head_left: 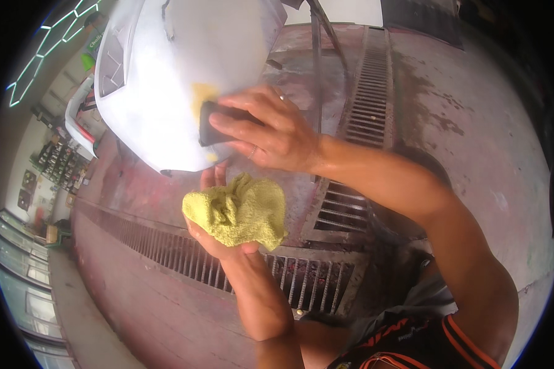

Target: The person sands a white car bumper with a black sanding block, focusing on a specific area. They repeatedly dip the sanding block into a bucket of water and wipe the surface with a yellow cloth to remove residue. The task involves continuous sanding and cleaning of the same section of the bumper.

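A dark sanding block (213, 126) is gripped in my right hand (276, 129), fingers closed over its back. Its face lies against the rounded corner of a white car body panel (160, 80), which looks like a bumper. Just beside the block, a yellowish patch (204, 93) shows on the panel, with a smaller yellow spot near the lower edge. Below that edge, my left hand (210, 237) holds a crumpled yellow cloth (237, 209) on its upturned palm. The cloth covers most of the palm; some fingertips rise behind it, close to the panel's underside.
Metal floor grates (366, 92) run across the reddish, stained floor, on the right and below my hands. A dark metal stand (317, 61) rises behind the panel. Another person (94, 40) stands at the far left, near a second car part (80, 117) and wall shelves (61, 163).
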The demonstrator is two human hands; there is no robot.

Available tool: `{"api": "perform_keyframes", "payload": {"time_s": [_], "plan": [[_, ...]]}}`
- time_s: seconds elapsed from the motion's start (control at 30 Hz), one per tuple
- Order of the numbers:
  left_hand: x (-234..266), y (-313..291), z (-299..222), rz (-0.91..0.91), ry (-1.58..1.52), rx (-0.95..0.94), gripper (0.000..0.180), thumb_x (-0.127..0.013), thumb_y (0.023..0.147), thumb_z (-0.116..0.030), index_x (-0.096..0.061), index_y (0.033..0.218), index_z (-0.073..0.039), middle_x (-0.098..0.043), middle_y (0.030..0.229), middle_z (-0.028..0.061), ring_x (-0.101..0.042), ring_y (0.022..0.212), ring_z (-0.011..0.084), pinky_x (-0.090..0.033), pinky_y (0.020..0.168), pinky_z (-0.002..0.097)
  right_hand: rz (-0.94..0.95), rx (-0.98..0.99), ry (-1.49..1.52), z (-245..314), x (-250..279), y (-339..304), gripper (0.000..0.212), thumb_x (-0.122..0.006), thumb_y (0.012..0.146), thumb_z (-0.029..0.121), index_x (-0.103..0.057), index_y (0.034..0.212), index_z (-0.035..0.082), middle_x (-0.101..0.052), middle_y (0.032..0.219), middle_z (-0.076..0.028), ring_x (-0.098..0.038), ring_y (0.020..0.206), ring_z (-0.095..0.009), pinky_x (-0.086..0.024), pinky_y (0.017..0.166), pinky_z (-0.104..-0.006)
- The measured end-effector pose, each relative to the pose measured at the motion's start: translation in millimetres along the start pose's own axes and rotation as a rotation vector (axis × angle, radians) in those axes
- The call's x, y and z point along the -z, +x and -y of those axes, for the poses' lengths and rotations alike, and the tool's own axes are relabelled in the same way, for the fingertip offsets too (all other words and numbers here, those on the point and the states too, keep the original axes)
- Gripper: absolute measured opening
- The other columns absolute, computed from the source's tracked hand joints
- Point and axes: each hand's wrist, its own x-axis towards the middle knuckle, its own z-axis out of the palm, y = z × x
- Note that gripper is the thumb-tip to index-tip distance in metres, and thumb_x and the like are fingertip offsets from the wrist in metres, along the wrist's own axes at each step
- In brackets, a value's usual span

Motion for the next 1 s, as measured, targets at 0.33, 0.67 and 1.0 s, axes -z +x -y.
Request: {"api": "perform_keyframes", "payload": {"time_s": [0.33, 0.67, 1.0], "plan": [[-35, 9, 8, -0.224, 0.356, -0.172, 0.049, -0.048, 0.111, -0.021, -0.049, 0.142, 0.017, -0.061, 0.136, 0.0289, -0.070, 0.110, 0.0363, -0.067, 0.087, 0.0460, 0.017, 0.007, -0.033, -7, 9, -10, 0.071, -0.091, 0.078, 0.021, -0.059, 0.141, 0.017, -0.062, 0.127, -0.010, -0.063, 0.111, -0.033, -0.057, 0.091, -0.0460], [-21, 13, 4, -0.132, 0.182, -0.028, 0.047, -0.044, 0.110, -0.016, -0.050, 0.146, 0.014, -0.063, 0.137, 0.0247, -0.071, 0.110, 0.0321, -0.063, 0.089, 0.0398, -0.011, 0.016, -0.088, 9, 0, 4, 0.068, -0.095, 0.069, 0.013, -0.069, 0.132, 0.017, -0.066, 0.123, -0.008, -0.064, 0.100, -0.028, -0.058, 0.081, -0.0399], [6, 10, 1, -0.031, -0.289, 0.016, 0.062, -0.041, 0.108, -0.037, -0.050, 0.151, 0.006, -0.048, 0.155, 0.0268, -0.066, 0.120, 0.0408, -0.064, 0.093, 0.0519, 0.053, 0.129, -0.168, 23, -3, -1, 0.057, -0.088, 0.073, 0.015, -0.075, 0.128, 0.019, -0.069, 0.127, -0.004, -0.062, 0.101, -0.023, -0.057, 0.079, -0.0373]]}}
